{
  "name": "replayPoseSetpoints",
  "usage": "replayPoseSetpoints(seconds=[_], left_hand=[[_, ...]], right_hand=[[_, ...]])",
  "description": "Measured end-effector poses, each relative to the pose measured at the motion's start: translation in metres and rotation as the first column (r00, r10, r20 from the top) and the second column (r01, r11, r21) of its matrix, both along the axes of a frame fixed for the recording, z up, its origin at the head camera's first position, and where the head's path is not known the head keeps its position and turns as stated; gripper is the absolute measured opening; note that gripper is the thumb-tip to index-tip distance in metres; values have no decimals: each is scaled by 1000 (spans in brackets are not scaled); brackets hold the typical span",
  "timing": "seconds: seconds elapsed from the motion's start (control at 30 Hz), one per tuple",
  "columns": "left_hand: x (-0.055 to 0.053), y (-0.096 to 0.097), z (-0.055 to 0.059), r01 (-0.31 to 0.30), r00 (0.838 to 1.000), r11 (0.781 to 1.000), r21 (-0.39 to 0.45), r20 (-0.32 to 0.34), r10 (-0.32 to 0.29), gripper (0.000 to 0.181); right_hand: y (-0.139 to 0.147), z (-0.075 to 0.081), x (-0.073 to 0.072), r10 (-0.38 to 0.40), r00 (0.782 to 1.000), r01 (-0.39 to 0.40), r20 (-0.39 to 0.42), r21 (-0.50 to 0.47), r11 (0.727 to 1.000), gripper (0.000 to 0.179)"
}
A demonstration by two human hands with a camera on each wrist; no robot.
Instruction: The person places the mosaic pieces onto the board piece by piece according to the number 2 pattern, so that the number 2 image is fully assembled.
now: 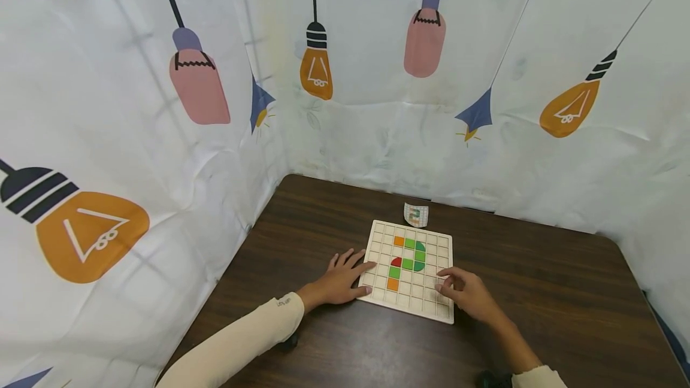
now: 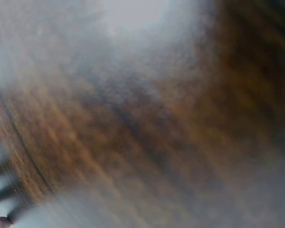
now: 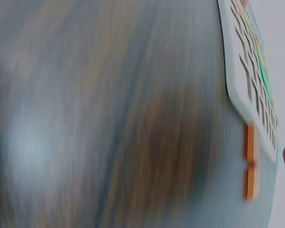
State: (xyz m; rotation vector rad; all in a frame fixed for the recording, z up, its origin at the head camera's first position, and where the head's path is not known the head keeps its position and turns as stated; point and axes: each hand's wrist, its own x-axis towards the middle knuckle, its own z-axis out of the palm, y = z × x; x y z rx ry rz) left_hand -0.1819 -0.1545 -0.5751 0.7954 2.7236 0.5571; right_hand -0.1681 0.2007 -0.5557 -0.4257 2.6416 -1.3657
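A pale wooden grid board (image 1: 429,307) lies on the brown table. Colored tiles form a bent figure on it: an orange square (image 1: 399,241) on top, several green squares (image 1: 420,255), dark green rounded corners, a red rounded tile (image 1: 396,262) and an orange square (image 1: 393,284) at the bottom. My left hand (image 1: 336,281) is spread at the board's left side, index finger and thumb reaching onto its edge. Over the right edge hovers my right hand (image 1: 468,295), fingers loosely bent, thumb and index tips apart. Two orange blocks (image 3: 252,161) lie beside the board in the right wrist view.
Behind the board is a small card (image 1: 416,215) with a printed colored grid pattern. A white cloth wall (image 1: 366,136) with lamp drawings borders the dark brown table (image 1: 539,292) at the back and left. The left wrist view shows mostly blurred tabletop.
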Motion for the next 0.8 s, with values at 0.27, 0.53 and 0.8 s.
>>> replayPoseSetpoints(seconds=[0.27, 0.53, 0.8], left_hand=[[1, 0, 1, 1, 1000, 1000, 7, 0, -1, 63], [1, 0, 1, -3, 1000, 1000, 8, 5, 3, 63], [2, 1, 3, -5, 1000, 1000, 2, 6, 5, 63]], right_hand=[[48, 0, 2, -5, 998, 2, 62, 48, 999, 37], [74, -9, 3, -7, 996, -4, 85, 124, 992, 44], [79, -16, 8, 9, 998, -21, 62, 192, 981, 48]])
